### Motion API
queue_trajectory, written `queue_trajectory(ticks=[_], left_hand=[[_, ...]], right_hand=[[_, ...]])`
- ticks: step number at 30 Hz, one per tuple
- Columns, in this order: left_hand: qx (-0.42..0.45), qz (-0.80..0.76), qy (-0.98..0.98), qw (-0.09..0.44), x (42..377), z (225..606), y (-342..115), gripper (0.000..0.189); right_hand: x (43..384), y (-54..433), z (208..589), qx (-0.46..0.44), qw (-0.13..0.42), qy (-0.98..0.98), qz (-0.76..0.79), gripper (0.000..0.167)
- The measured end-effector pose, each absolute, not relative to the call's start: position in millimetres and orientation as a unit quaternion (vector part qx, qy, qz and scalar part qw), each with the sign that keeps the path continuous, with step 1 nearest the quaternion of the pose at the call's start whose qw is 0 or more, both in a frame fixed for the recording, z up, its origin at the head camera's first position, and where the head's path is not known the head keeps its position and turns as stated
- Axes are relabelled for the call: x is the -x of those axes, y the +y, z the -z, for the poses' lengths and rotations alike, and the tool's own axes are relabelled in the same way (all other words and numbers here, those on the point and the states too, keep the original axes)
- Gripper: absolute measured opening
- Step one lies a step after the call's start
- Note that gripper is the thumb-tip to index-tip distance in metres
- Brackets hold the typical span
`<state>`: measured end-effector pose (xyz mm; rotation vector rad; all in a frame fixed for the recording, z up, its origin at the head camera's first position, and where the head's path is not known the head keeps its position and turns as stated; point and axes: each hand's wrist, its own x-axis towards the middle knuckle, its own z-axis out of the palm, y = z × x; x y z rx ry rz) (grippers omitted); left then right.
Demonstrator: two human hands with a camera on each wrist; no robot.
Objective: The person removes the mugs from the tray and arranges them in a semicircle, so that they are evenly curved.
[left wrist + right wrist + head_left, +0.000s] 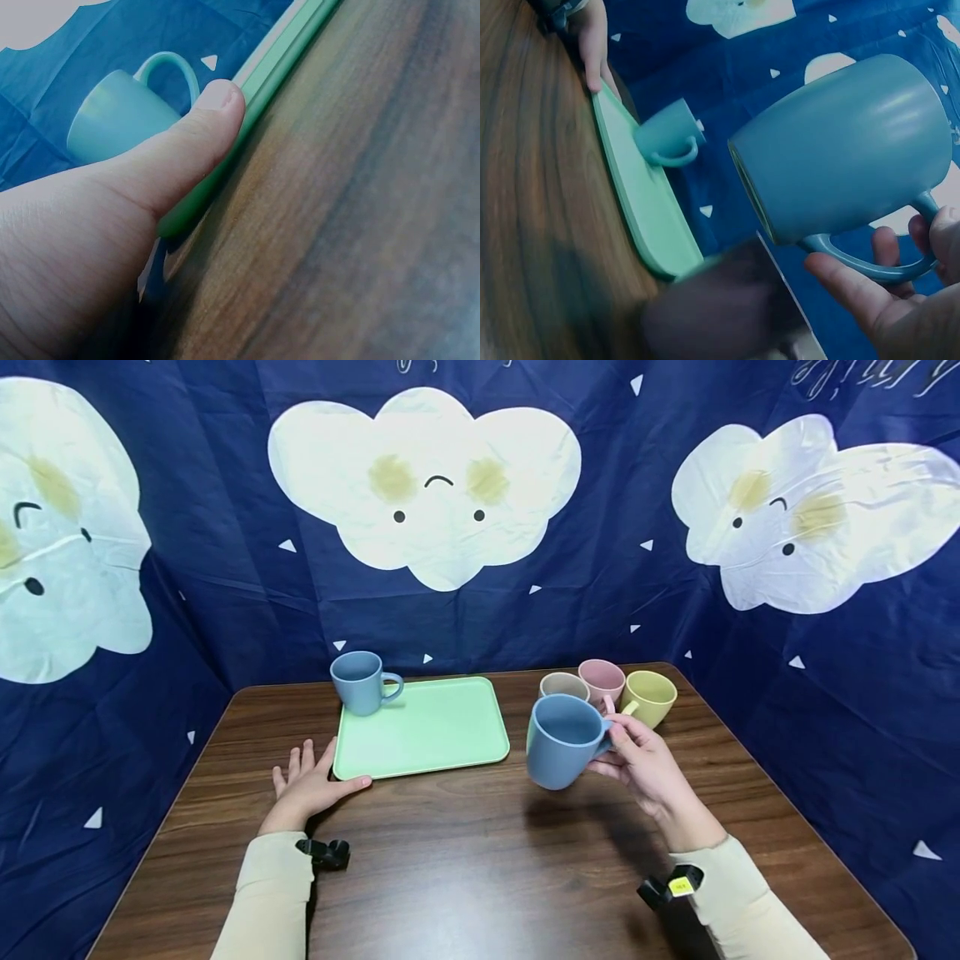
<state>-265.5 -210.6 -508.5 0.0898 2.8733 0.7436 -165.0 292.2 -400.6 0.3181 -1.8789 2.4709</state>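
By its handle my right hand (637, 764) grips a blue mug (561, 743), held upright above the table on the right of the tray. The handle, with fingers curled round it, shows in the right wrist view beside the mug (847, 150). My left hand (309, 783) lies at the near left corner of a light green tray (442, 739), fingers spread. Its thumb rests along the tray's rim (274, 71) in the left wrist view. A second blue mug (358, 683) stands on the tray's far left corner, handle to the right.
Behind the held mug stand a beige mug (564, 683), a pink mug (602, 678) and a yellow mug (651, 697), close together near the table's back right. The brown wooden table (450, 860) meets a dark blue cloth (247, 610) with white clouds at the back and sides.
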Motion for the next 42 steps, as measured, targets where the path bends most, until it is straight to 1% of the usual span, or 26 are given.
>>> queue_trajectory(ticks=[9,20,28,42], left_hand=[[-0.031,-0.25,0.964,0.088,265.5,508.0,-211.0,0.126],[-0.029,-0.252,0.963,0.087,265.3,509.6,-209.0,0.126],[-0.031,-0.25,0.964,0.088,264.2,506.5,-209.4,0.126],[-0.027,-0.25,0.964,0.091,264.9,506.5,-208.8,0.126]], right_hand=[[154.0,318.4,413.6,-0.105,0.011,-0.598,-0.795,0.025],[153.4,342.6,447.0,-0.123,0.002,-0.599,-0.791,0.029],[156.0,350.1,466.9,-0.131,-0.003,-0.599,-0.79,0.03],[160.6,355.5,495.9,-0.087,-0.005,-0.605,-0.791,0.028]])
